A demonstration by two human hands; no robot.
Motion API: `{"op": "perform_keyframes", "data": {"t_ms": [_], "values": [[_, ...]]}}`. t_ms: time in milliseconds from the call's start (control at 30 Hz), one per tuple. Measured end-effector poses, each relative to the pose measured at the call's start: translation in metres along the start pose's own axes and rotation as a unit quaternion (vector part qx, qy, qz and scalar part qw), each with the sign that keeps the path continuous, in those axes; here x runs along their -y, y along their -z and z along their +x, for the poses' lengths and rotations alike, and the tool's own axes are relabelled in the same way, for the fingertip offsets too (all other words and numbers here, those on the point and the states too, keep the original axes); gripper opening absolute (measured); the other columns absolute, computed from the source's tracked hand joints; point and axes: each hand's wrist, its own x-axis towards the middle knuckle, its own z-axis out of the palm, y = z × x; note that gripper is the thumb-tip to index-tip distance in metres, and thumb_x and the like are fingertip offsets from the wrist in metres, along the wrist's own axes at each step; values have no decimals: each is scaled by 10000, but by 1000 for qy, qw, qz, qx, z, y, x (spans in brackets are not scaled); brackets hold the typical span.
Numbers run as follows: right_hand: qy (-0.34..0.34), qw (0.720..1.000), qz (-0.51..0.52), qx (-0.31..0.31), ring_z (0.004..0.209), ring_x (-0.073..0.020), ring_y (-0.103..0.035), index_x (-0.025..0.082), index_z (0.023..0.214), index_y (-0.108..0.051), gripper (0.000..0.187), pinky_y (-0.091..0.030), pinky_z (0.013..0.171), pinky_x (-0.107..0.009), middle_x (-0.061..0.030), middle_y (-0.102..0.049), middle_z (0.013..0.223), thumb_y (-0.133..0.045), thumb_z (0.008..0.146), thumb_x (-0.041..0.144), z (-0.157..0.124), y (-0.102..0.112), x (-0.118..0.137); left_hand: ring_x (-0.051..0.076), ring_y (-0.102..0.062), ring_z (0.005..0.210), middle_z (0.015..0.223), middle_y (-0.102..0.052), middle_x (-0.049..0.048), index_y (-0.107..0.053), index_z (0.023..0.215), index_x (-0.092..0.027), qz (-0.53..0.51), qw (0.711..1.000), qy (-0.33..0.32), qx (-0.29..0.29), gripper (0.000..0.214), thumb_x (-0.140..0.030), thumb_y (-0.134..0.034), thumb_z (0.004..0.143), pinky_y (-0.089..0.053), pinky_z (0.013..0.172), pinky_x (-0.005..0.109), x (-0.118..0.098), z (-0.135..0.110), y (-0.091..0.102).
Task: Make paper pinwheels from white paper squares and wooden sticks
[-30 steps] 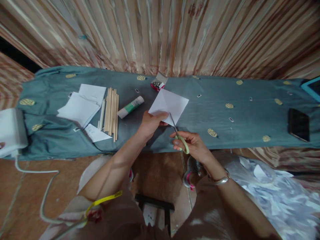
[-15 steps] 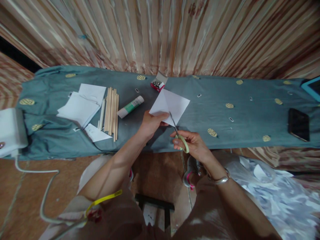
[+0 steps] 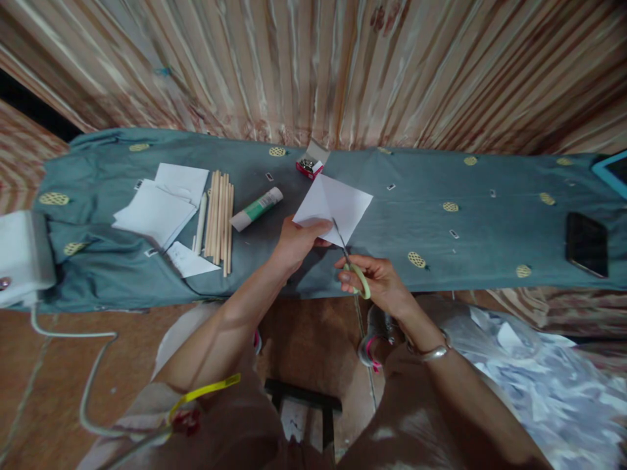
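A square sheet of white paper (image 3: 343,200) is pinched between the thumb and fingers of my left hand (image 3: 301,240), one corner pointing toward me. My right hand (image 3: 375,281) is closed on scissors with pale green handles (image 3: 363,284). The narrow blades lie over the lower part of the paper, their tip close to my left thumb. Just beyond the sheet stands a small open red box (image 3: 308,168) of metal pins or clips, too small to tell apart. To the left of my left hand lies a green and white glue stick (image 3: 256,209).
Several wooden sticks (image 3: 219,222) lie beside a stack of white papers (image 3: 157,209) on the blue-green cloth (image 3: 441,254). A phone (image 3: 586,243) and a blue-edged device (image 3: 612,171) are at the right. A white corded box (image 3: 24,254) sits left; a bag of paper scraps (image 3: 543,378) stands lower right.
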Motion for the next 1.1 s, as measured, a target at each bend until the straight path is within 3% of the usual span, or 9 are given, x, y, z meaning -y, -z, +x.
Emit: {"op": "perform_keyframes", "data": {"t_ms": [667, 1100], "values": [[2, 1000, 18, -13, 479, -71, -539, 198, 783, -709, 395, -440, 464, -196, 48, -610, 538, -855, 564, 492, 0, -4, 2, 189, -661, 636, 702, -706, 38, -681, 704, -141, 10, 1000, 5, -3, 187, -219, -759, 553, -555, 573, 298, -2, -2, -1], [0, 1000, 9, -14, 503, -85, -552, 197, 809, -699, 415, -455, 489, -216, 47, -615, 562, -851, 561, 494, 1, -6, -1, 154, -607, 596, 667, -671, 3, -676, 728, -136, -27, 1000, 0, -3, 263, -279, -797, 544, -538, 574, 297, 0, -1, 0]]}}
